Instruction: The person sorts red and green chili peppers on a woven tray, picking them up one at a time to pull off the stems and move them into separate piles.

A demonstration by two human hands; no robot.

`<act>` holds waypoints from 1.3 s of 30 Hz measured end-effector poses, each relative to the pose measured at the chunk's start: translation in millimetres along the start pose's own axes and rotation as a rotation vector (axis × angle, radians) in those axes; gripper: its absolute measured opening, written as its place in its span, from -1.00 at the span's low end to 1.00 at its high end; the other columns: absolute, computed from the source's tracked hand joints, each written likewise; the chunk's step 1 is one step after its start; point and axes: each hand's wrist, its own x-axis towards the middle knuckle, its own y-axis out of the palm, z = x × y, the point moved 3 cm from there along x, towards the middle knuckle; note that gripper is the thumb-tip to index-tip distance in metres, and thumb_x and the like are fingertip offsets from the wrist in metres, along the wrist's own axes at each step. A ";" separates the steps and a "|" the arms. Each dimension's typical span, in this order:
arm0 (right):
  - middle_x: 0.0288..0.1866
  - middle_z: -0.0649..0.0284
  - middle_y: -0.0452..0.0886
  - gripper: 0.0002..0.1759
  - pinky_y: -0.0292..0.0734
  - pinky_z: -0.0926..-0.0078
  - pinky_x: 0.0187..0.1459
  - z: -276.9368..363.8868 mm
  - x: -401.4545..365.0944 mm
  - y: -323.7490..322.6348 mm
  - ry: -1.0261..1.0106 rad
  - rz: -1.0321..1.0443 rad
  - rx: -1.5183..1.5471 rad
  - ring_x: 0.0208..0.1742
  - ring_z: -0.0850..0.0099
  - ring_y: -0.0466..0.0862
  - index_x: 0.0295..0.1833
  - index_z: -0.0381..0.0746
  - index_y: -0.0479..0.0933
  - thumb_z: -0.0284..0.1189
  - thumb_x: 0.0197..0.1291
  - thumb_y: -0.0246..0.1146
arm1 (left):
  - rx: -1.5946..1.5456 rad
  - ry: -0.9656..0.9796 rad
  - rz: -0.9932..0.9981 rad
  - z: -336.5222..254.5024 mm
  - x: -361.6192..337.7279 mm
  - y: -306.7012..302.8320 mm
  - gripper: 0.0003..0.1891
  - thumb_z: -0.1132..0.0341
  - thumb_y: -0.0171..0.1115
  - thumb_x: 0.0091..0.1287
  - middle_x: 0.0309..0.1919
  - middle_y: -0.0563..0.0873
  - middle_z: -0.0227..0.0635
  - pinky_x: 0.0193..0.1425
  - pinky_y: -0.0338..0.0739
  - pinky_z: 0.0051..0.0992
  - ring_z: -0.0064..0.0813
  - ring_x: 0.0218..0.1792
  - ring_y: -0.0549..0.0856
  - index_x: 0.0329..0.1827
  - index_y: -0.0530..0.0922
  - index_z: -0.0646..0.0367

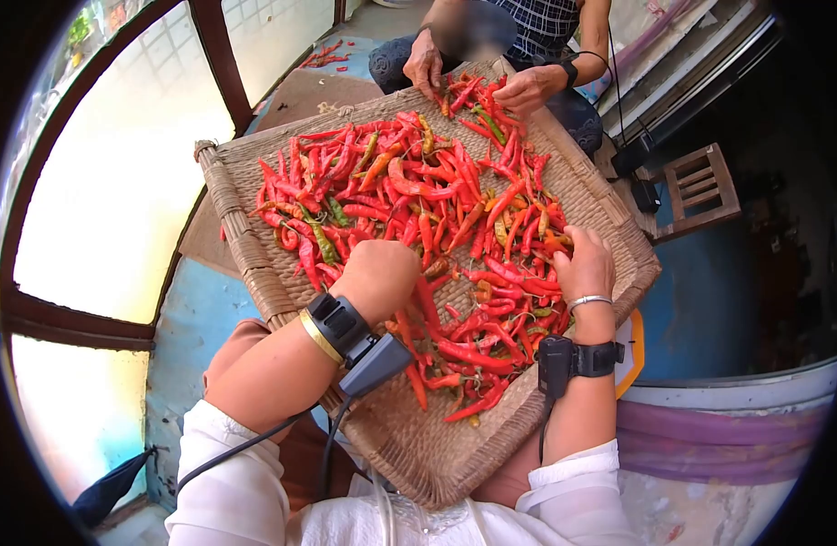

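White top, loose white sleeves (223, 487) on both arms. Right behind the left grip (377, 278) there's a wide black strap (338, 320), then a gold bangle (319, 337), plus a chunky black box (375, 362) with a black cable (245, 446) running off it. The right grip (584, 266) side has a silver bangle (588, 300), a second strap (600, 358), a matching box (555, 361) and a thinner cable (540, 435).

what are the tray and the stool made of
Tray: woven plant fibre, likely cane or straw, matte tan, by its plaited weave and wrapped rim. Stool: seemingly bare wood, dull brown, by its slatted planks.
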 end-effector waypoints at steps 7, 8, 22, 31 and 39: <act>-0.23 0.14 0.53 -0.62 0.42 0.27 -0.04 78.4 -18.1 36.8 -0.515 0.371 0.144 -0.12 0.16 0.51 -0.08 -0.18 0.52 -0.47 -0.11 0.33 | 0.056 0.005 0.134 -5.9 -3.7 -10.9 -0.88 0.30 0.27 0.02 -0.47 0.69 -0.27 -0.36 0.58 -0.36 -0.29 -0.36 0.71 -0.44 0.66 0.12; -0.25 0.15 0.53 -0.63 0.42 0.26 -0.04 82.7 -21.6 47.2 -0.518 0.371 0.140 -0.13 0.16 0.51 -0.09 -0.17 0.51 -0.48 -0.11 0.33 | 0.058 0.006 0.135 -5.8 -4.9 -12.3 -0.88 0.30 0.27 0.02 -0.47 0.69 -0.27 -0.36 0.58 -0.36 -0.29 -0.36 0.71 -0.44 0.66 0.12; -0.37 0.14 0.54 -0.92 0.47 0.22 -0.21 70.8 -3.1 27.8 -0.269 0.276 0.348 -0.26 0.14 0.57 -0.41 -0.20 0.49 -0.46 -0.06 0.25 | -0.062 -0.039 -0.049 5.0 -10.3 -45.6 -0.84 0.25 0.17 0.17 -0.57 0.63 -0.20 -0.37 0.54 -0.28 -0.20 -0.45 0.66 -0.42 0.61 0.14; -0.28 0.12 0.59 -0.78 0.49 0.20 -0.18 28.5 -10.5 -12.5 -0.170 0.118 -0.027 -0.23 0.12 0.60 -0.21 -0.18 0.53 -0.42 -0.04 0.29 | -0.614 0.535 0.156 -55.1 -22.9 -24.6 -0.86 0.28 0.18 0.16 -0.52 0.61 -0.13 -0.35 0.48 -0.24 -0.11 -0.42 0.62 -0.34 0.57 0.15; -0.23 0.07 0.58 -0.64 0.49 0.21 -0.13 93.6 -38.3 42.2 -0.501 0.572 0.288 -0.16 0.08 0.58 -0.01 -0.14 0.47 -0.47 0.00 0.21 | -0.462 0.619 0.451 -64.4 -48.2 -6.5 -0.74 0.15 0.12 0.20 -0.50 0.63 -0.14 -0.34 0.48 -0.22 -0.09 -0.44 0.62 -0.37 0.57 0.18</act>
